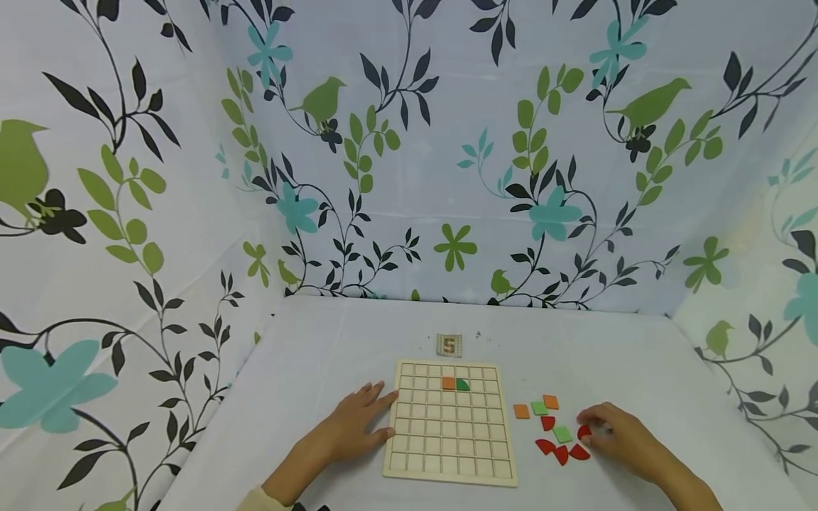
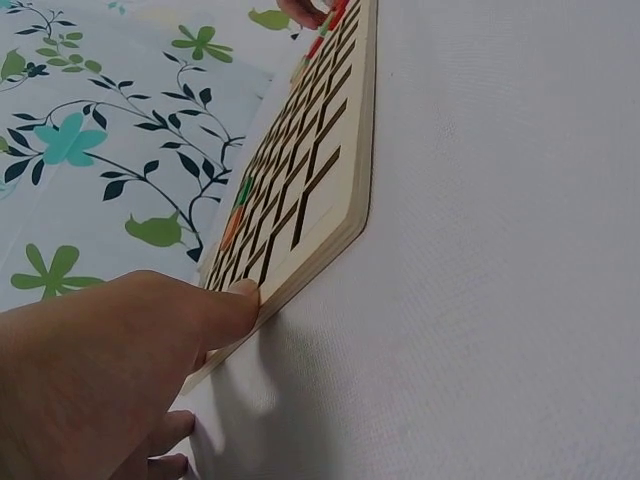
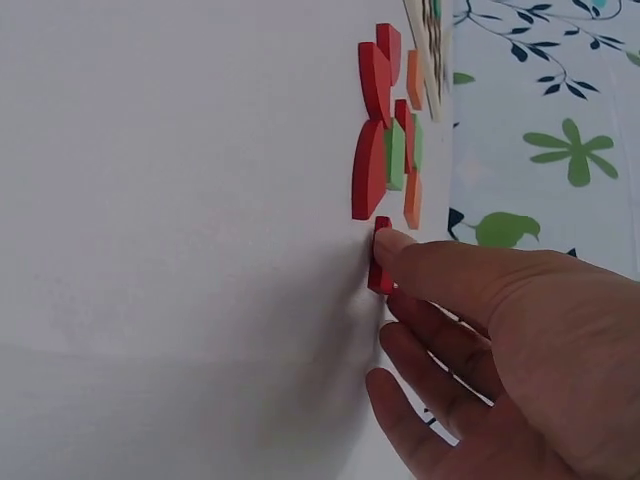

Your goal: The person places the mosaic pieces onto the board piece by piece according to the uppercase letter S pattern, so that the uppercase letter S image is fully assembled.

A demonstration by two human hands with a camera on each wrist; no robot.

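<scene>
A wooden grid board lies on the white table. An orange square tile and a dark green quarter-circle tile sit side by side near its top. At the board's left edge is my left hand, fingers spread; its thumb touches the rim in the left wrist view. To the right of the board, my right hand pinches a red quarter-circle tile between thumb and index finger, low over the table. The other right-hand fingers are loosely bent and hold nothing.
Several loose tiles lie between board and right hand: red quarter-circles, light green squares and orange squares. Behind the board lies a small square card with a figure on it. Leaf-and-bird patterned cloth walls the table.
</scene>
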